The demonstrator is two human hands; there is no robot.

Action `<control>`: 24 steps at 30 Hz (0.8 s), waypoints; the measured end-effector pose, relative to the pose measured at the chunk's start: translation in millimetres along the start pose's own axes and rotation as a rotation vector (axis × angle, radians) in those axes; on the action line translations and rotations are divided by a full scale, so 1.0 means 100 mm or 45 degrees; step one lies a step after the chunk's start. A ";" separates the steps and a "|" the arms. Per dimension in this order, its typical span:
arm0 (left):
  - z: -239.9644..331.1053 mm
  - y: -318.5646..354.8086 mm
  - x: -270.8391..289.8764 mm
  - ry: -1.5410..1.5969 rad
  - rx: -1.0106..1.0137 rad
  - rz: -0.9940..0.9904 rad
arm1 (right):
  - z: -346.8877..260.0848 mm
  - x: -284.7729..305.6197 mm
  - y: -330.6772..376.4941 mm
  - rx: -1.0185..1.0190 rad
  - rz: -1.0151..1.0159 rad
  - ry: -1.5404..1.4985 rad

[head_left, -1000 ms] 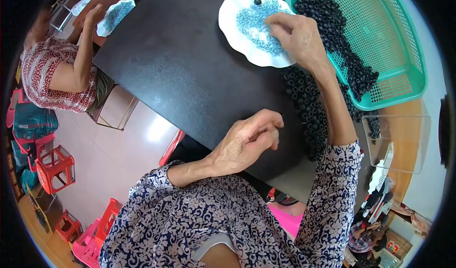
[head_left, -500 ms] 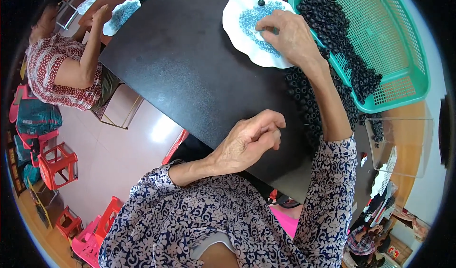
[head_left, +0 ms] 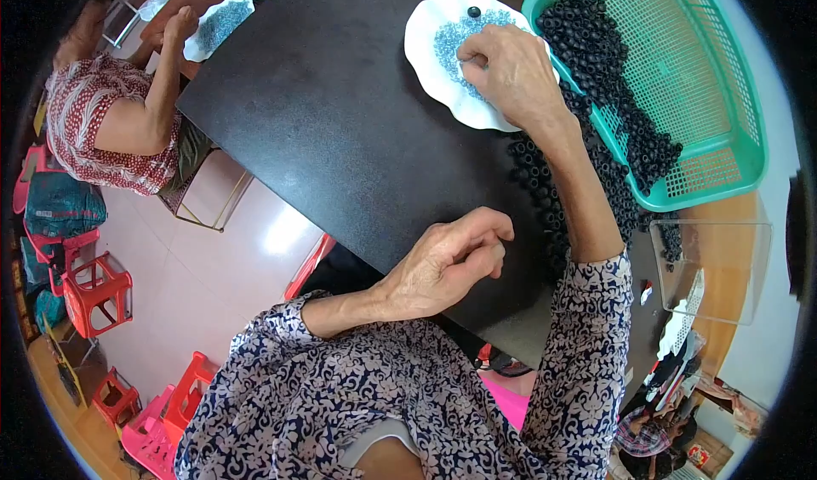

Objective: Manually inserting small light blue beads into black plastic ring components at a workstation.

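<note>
A white plate [head_left: 423, 65] with a wavy rim holds many small clear-blue beads [head_left: 453, 39] and one black ring-like piece [head_left: 474, 11]. Over the beads, my right hand [head_left: 517, 73] is closed, thumb and fingers drawn together; what they pinch is hidden. My left hand [head_left: 451, 263] hovers over the near part of the dark table [head_left: 340, 131], its fingers curled against the thumb. Whatever sits between those fingertips is too small or hidden to make out. Loose black ring-like pieces [head_left: 538, 178] lie heaped beside and under my right forearm.
A green plastic basket [head_left: 749, 97] with more black pieces [head_left: 587, 37] stands at the far right. Near it sits a clear tray [head_left: 723, 271]. Across the table's left corner a co-worker [head_left: 111, 131] sits by another plate [head_left: 217, 29]. Red stools [head_left: 98, 293] stand on the floor.
The whole view has shifted slightly. My right hand stays over the plate, its fingertips drawn closer together among the beads. My left hand keeps its curled pose.
</note>
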State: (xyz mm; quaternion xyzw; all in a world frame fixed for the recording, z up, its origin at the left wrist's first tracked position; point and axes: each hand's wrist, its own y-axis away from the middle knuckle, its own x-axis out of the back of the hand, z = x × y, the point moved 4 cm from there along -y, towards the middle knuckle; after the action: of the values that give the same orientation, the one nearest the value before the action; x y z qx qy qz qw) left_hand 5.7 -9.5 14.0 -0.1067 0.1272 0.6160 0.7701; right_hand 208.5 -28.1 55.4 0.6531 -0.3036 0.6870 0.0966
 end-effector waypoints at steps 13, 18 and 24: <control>-0.05 -0.03 0.03 0.083 -0.171 0.109 | -0.03 0.62 0.73 -0.571 0.044 -0.994; -0.03 -0.08 0.05 -0.050 -0.166 0.155 | 0.05 0.87 1.35 -0.730 0.348 -1.259; 0.26 -0.10 -0.05 -0.734 -0.287 0.146 | 0.19 0.76 2.13 -0.732 0.447 -1.273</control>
State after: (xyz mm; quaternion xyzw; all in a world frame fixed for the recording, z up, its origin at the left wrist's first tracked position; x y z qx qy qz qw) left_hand 16.3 -7.7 40.2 -0.0051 -0.1595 0.6734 0.7218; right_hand 101.4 -228.3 65.1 0.7847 -0.5892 0.1927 0.0001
